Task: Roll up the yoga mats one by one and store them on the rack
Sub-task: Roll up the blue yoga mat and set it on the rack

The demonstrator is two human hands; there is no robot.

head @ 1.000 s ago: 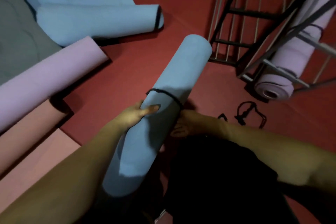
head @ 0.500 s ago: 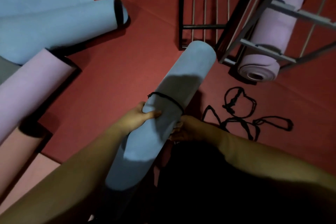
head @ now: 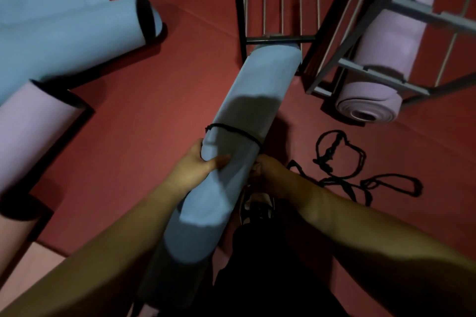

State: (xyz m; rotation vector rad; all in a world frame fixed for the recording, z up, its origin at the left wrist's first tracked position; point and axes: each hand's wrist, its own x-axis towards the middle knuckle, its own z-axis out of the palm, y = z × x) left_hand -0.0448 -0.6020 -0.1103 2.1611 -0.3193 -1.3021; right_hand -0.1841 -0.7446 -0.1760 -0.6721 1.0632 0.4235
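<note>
Rack (head: 278, 38) and rolled blue mat (head: 247, 121) are nearer each other than a second ago: the mat's far end now reaches the frame's lower rail. Left hand (head: 198, 167) wraps the roll, thumb pressed into it just below the black tie (head: 231, 131); right hand (head: 268, 172) grips the hidden side, its fingers unseen. Loading looks imminent. A purple mat (head: 381, 59) already lies stored; spare straps (head: 342, 162) and unrolled mats wait on the floor.
</note>
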